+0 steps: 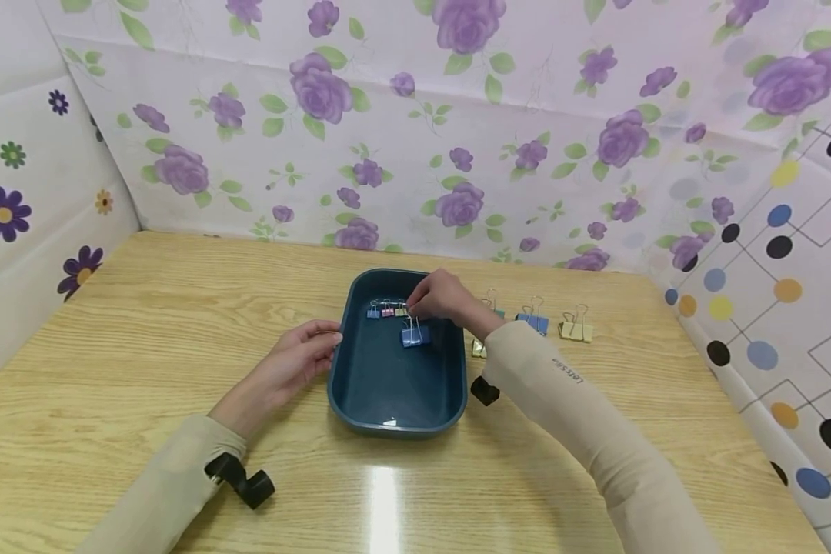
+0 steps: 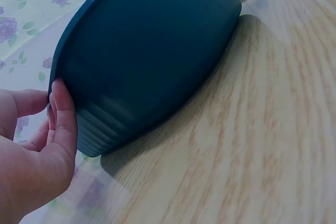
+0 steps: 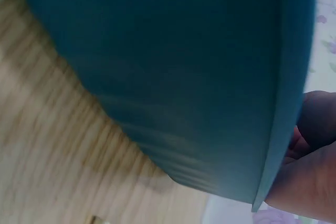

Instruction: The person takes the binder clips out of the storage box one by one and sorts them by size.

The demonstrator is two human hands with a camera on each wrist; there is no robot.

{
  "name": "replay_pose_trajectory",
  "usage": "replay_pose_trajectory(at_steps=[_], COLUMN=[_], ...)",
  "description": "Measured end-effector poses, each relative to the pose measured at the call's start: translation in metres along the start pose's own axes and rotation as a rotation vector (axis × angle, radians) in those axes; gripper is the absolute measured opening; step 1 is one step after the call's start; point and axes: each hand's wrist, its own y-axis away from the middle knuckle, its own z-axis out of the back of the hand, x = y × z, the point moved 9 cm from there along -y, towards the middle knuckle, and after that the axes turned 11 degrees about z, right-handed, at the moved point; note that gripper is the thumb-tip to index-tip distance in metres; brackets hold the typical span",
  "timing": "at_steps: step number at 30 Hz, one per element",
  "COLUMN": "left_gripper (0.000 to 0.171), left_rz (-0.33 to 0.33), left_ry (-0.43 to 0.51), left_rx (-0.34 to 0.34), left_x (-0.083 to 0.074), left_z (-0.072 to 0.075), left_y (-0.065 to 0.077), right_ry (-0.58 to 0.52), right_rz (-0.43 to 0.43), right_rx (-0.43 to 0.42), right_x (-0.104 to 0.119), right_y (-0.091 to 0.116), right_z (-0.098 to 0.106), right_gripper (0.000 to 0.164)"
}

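Observation:
A dark teal plastic tray [image 1: 395, 392] stands on the table. My left hand [image 1: 298, 358] grips its left rim; the left wrist view shows the thumb at the edge and the fingers [image 2: 65, 121] against the outer wall. Inside the tray, my right hand [image 1: 445, 298] pinches the wire handles of a large blue binder clip [image 1: 415, 336]. Beside that clip, near the far wall, small binder clips stand in a row: a blue one [image 1: 373, 314], a pink one [image 1: 388, 312] and a yellow one [image 1: 401, 312]. In the right wrist view, the tray wall hides the right fingertips.
Right of the tray stand more binder clips: a blue one [image 1: 535, 322], a pale yellow one [image 1: 577, 331], a green one [image 1: 500, 313] and a gold-coloured one [image 1: 478, 348], the last two partly behind the right arm. Flowered cloth [image 1: 388, 138] hangs along the table's back edge.

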Motion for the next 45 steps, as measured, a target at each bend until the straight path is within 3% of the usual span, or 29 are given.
replay_pose_trajectory(at_steps=[3, 20, 31, 45], left_gripper=[0.014, 0.014, 0.015, 0.015], left_rz=[-0.001, 0.004, -0.001, 0.002], left_ry=[0.002, -0.001, -0.003, -0.014], left_rx=[0.004, 0.005, 0.004, -0.005], left_x=[0.000, 0.001, -0.001, 0.000], left_z=[0.000, -0.001, -0.002, 0.000], left_y=[0.000, 0.000, 0.000, 0.000], right_ry=[-0.076, -0.100, -0.186, -0.188], right_rz=[-0.020, 0.015, 0.062, 0.064], right_rx=[0.036, 0.142, 0.073, -0.094], right_x=[-0.002, 0.004, 0.017, -0.005], right_y=[-0.001, 0.003, 0.007, 0.028], right_z=[-0.008, -0.016, 0.005, 0.038], right_gripper=[0.010, 0.014, 0.016, 0.019])
